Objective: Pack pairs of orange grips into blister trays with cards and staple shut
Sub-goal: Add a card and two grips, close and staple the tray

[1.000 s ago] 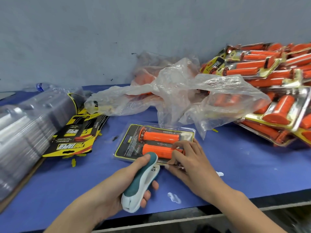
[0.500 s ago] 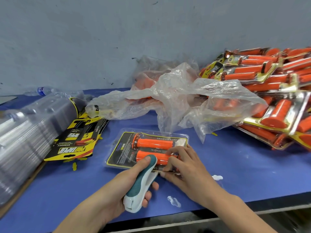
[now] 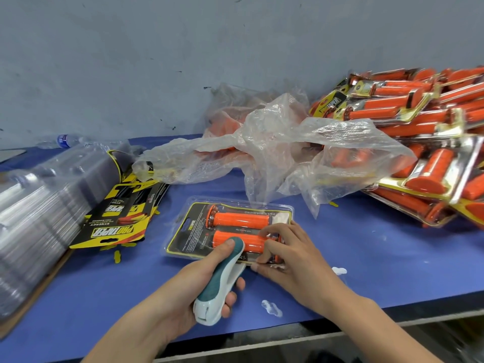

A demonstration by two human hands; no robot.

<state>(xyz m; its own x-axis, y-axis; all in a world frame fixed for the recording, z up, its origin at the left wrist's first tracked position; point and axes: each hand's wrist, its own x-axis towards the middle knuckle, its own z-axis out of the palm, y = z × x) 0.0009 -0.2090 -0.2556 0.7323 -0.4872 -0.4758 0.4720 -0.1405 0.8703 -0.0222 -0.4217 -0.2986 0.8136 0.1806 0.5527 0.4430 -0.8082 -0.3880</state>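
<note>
Two orange grips lie side by side in a clear blister tray over a black-and-yellow card. The pack lies flat on the blue table, near its front edge and squarely before the worker. The left hand is wrapped round a teal-and-white stapler, thumb on top. The stapler's nose sits over the tray's near rim, apparently so that one squeeze would pin the plastic shut there. The right hand pinches the same rim just beside the stapler, fingers curled over the nearer grip and thumb at the edge. This seems meant to press the layers together and stop the pack sliding. On the left, spare cards and a stack of empty trays wait within reach. On the right, finished packs are heaped, probably to keep supply and output apart. Behind the tray sprawls a crumpled plastic bag, orange shapes showing through it.
</note>
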